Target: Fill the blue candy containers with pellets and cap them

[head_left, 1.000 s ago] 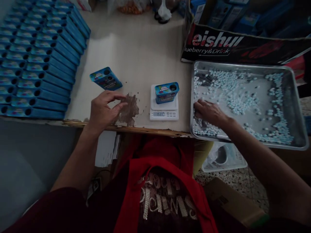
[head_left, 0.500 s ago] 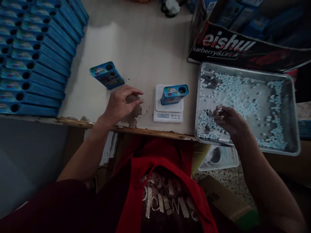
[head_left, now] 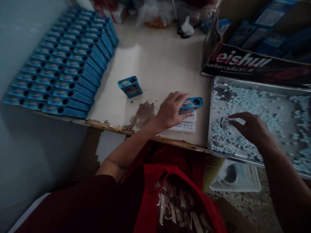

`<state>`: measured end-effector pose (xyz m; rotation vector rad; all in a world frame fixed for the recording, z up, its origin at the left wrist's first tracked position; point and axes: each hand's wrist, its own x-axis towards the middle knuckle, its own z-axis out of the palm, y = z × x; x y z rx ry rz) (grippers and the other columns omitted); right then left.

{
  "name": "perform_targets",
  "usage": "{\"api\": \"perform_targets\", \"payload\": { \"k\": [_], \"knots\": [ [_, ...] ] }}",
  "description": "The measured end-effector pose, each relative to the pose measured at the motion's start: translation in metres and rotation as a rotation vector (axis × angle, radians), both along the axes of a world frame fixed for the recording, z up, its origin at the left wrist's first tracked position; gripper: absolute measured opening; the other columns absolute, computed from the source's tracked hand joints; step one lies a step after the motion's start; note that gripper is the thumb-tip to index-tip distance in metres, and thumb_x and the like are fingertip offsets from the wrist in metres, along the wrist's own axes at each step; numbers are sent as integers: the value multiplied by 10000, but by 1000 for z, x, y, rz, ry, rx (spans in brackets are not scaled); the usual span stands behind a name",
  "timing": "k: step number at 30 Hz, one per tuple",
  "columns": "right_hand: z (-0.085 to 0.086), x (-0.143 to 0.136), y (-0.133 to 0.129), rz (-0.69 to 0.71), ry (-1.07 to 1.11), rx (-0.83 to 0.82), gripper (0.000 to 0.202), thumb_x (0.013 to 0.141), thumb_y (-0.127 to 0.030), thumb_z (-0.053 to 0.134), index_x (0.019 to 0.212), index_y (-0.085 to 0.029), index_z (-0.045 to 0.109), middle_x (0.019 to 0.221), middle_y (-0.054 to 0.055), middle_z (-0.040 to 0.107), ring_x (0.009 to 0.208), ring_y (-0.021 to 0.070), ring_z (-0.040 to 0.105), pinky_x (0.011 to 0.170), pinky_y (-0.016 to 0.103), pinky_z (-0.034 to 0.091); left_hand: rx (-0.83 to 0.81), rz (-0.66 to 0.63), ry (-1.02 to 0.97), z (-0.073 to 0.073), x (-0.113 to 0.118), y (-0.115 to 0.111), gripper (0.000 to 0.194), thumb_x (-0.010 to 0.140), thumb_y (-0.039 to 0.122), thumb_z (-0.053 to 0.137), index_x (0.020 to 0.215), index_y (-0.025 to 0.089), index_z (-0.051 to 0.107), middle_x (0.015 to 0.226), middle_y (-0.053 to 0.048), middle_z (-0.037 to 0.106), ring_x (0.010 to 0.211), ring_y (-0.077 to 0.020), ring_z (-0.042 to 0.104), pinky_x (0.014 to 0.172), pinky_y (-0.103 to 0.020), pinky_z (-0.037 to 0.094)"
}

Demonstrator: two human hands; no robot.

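Observation:
My left hand (head_left: 170,110) is closed round a small blue candy box (head_left: 192,104) at the white digital scale (head_left: 188,127), fingers behind it and thumb in front. The hand covers part of the scale and its display; whether the box still rests on it I cannot tell. Over the left part of a metal tray (head_left: 211,129) of pale blue candies (head_left: 250,100), my right hand (head_left: 255,127) pinches a small greyish crumpled piece (head_left: 224,122) between thumb and fingers. A second blue candy box (head_left: 131,87) stands alone, left of the scale.
Rows of blue boxes (head_left: 73,68) fill the table's left side. A black carton (head_left: 243,61) with more blue boxes stands behind the tray. White crumpled paper (head_left: 187,27) lies at the back. The worn table edge (head_left: 116,127) runs before me.
My left hand has moved right from the bare table and closed on the box at the scale. My right hand, which held a few candies, now pinches a greyish piece. The view has shifted.

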<state>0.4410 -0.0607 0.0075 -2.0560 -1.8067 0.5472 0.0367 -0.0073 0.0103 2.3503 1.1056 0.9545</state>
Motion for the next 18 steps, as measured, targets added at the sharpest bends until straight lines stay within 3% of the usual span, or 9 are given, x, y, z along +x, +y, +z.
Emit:
{"api": "perform_targets", "payload": {
  "k": [2, 4, 7, 11, 15, 18],
  "knots": [
    [-5, 1, -2, 134, -175, 108, 392, 970, -617, 699, 1083, -295, 890, 1356, 195, 815, 850, 313, 699, 1155, 665, 467, -4, 5, 69, 7, 0, 8, 495, 1058, 308, 844, 1504, 184, 668, 1446, -152, 761, 1382, -335, 718, 1219, -496, 586],
    [-8, -1, -7, 195, -155, 166, 411, 1028, -673, 645, 1103, -346, 883, 1398, 180, 808, 880, 345, 736, 1080, 651, 520, 13, 77, 128, 12, -24, 17, 450, 1034, 221, 849, 1456, 181, 698, 1389, -132, 787, 1318, -321, 743, 1169, -476, 600],
    [-10, -13, -18, 217, -93, 225, 392, 1033, -720, 645, 1071, -398, 866, 1285, 129, 838, 931, 371, 774, 953, 626, 575, 60, 236, 204, 14, -90, 25, 388, 998, 215, 889, 1356, 195, 742, 1320, -112, 809, 1252, -330, 741, 1167, -536, 573],
    [-6, -59, -26, 222, -63, 365, 278, 1045, -534, 692, 1112, -308, 839, 1125, 113, 832, 1025, 348, 768, 964, 554, 598, 67, 404, 215, -7, -169, 33, 389, 995, 319, 931, 1324, 195, 766, 1303, -112, 791, 1273, -339, 657, 1207, -626, 516],
    [0, -136, -30, 405, -132, 440, 224, 1091, -303, 635, 1156, -272, 848, 1111, 105, 785, 1069, 306, 684, 1030, 511, 527, 66, 567, 163, -29, -186, 36, 520, 974, 402, 961, 1394, 170, 761, 1538, -161, 641, 1432, -355, 517, 1316, -661, 410],
    [-2, -187, -41, 583, -288, 370, 281, 1076, -236, 649, 1255, -286, 861, 1088, 104, 745, 1066, 311, 590, 965, 480, 450, 52, 627, 120, -31, -181, 30, 615, 955, 464, 973, 1411, 130, 731, 1622, -186, 549, 1519, -374, 446, 1360, -699, 327]
  ]
}}
